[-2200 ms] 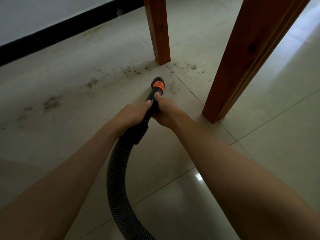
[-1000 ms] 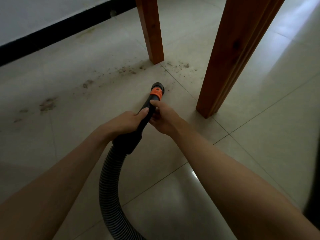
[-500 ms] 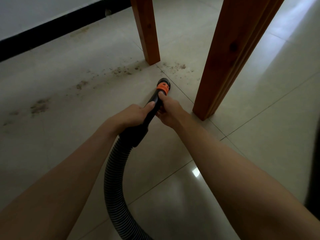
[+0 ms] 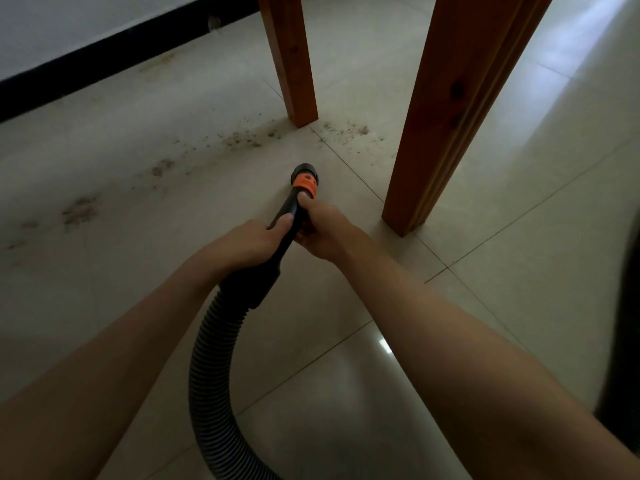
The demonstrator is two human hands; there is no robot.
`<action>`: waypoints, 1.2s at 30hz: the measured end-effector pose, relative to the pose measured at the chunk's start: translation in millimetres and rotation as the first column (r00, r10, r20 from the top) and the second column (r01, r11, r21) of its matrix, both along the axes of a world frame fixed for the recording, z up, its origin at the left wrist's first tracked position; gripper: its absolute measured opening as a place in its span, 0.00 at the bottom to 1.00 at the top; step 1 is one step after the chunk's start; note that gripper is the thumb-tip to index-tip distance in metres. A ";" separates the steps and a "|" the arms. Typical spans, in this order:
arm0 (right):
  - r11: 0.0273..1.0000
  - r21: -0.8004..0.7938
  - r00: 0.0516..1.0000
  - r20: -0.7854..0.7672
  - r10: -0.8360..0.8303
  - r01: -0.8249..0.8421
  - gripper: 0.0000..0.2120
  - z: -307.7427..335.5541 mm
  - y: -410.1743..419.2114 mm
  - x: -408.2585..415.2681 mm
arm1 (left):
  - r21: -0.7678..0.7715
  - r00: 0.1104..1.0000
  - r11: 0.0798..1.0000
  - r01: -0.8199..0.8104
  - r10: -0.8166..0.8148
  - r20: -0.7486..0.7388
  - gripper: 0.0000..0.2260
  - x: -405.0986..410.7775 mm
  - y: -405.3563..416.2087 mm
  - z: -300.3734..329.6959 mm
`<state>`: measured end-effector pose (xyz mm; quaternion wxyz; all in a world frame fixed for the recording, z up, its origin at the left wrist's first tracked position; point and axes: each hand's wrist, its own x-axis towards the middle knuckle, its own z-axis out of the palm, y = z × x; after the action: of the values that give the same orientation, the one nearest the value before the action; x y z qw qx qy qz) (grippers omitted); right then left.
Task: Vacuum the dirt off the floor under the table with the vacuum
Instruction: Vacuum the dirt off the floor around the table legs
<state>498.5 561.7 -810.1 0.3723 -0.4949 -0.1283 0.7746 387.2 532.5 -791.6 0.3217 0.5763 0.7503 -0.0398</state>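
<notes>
At frame centre, my left hand [image 4: 247, 244] and right hand [image 4: 323, 233] both grip the black, orange-collared vacuum nozzle [image 4: 300, 192], aimed toward brown dirt specks [image 4: 242, 138] beside the far wooden table leg [image 4: 291, 60].

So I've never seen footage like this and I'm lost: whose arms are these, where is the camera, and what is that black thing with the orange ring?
The camera sits on a person's head and looks down, so the two bare arms are their own. The left hand and right hand both grip the black handle of a vacuum nozzle, which has an orange ring near its tip. A ribbed grey hose curves back from it toward the person. The nozzle points at a tiled floor between two wooden table legs. Brown dirt lies scattered ahead of the nozzle and off to the left, not yet sucked up.
</notes>
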 end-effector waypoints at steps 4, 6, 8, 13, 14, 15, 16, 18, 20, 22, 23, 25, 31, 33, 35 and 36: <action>1.000 -0.001 0.997 -0.082 -0.011 0.011 0.19 -4.3 -20.6 3.8 | -0.051 0.998 0.997 0.049 -0.051 -0.039 0.33 6.1 -12.3 6.0; 1.000 0.010 0.993 -0.113 -0.019 0.021 0.19 -5.8 -29.7 8.0 | -0.073 0.996 0.995 0.071 -0.075 -0.054 0.32 8.8 -17.5 7.0; 1.000 0.023 0.990 -0.141 -0.016 0.020 0.17 -5.0 -36.5 13.5 | -0.088 0.994 0.992 0.092 -0.097 -0.057 0.32 11.1 -20.7 7.1; 0.998 0.035 0.992 -0.121 -0.042 0.047 0.16 -2.2 -35.5 26.6 | -0.068 0.988 0.989 0.132 -0.137 -0.067 0.34 18.5 -15.1 6.8; 0.998 0.033 0.992 -0.112 -0.056 0.060 0.17 -1.6 -32.9 28.4 | -0.059 0.988 0.989 0.139 -0.142 -0.061 0.34 21.0 -12.4 5.9; 0.997 0.028 0.992 -0.105 -0.071 0.074 0.17 -0.9 -29.9 29.8 | -0.050 0.988 0.989 0.143 -0.145 -0.049 0.35 23.8 -9.4 4.9; 0.996 0.022 0.991 -0.100 -0.087 0.089 0.18 -0.2 -26.3 30.9 | -0.041 0.989 0.989 0.142 -0.143 -0.033 0.35 26.5 -5.9 3.7; 0.991 0.007 0.989 -0.071 -0.129 0.130 0.19 0.2 -16.4 31.6 | -0.021 0.991 0.991 0.131 -0.131 0.005 0.34 31.2 2.5 1.4; 0.985 -0.010 0.985 -0.019 -0.171 0.171 0.20 -0.3 -5.5 31.1 | -0.007 0.992 0.993 0.115 -0.114 0.058 0.34 35.0 11.4 0.4; 0.983 -0.014 0.982 0.039 -0.184 0.185 0.20 1.1 3.4 31.1 | 0.000 0.990 0.995 0.099 -0.098 0.098 0.35 37.1 19.3 0.3; 0.983 -0.014 0.981 0.061 -0.184 0.185 0.20 2.0 6.6 31.5 | 0.001 0.990 0.995 0.095 -0.095 0.109 0.35 37.4 22.3 0.3; 0.982 -0.010 0.978 0.093 -0.189 0.190 0.20 2.9 8.7 31.9 | 0.000 0.988 0.995 0.099 -0.098 0.122 0.36 36.0 25.5 -0.8; 0.982 0.024 0.974 0.122 -0.191 0.189 0.19 -8.8 4.2 26.4 | -0.022 0.983 0.995 0.100 -0.095 0.155 0.34 27.7 20.6 -9.3; 0.983 0.028 0.976 0.113 -0.185 0.183 0.18 -10.7 1.7 26.8 | -0.026 0.982 0.994 0.103 -0.098 0.160 0.34 27.8 18.4 -11.2; 0.986 0.031 0.983 0.086 -0.164 0.162 0.18 -12.0 -2.4 27.6 | -0.034 0.984 0.994 0.107 -0.100 0.150 0.34 27.1 14.2 -12.4; 0.988 0.031 0.985 0.071 -0.155 0.153 0.17 -12.8 -5.2 27.2 | -0.039 0.985 0.994 0.105 -0.099 0.144 0.34 26.1 10.7 -12.7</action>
<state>525.7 556.5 -822.9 0.4324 -0.5265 -0.1131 0.7232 413.3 543.2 -804.3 0.3851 0.6077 0.6938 -0.0323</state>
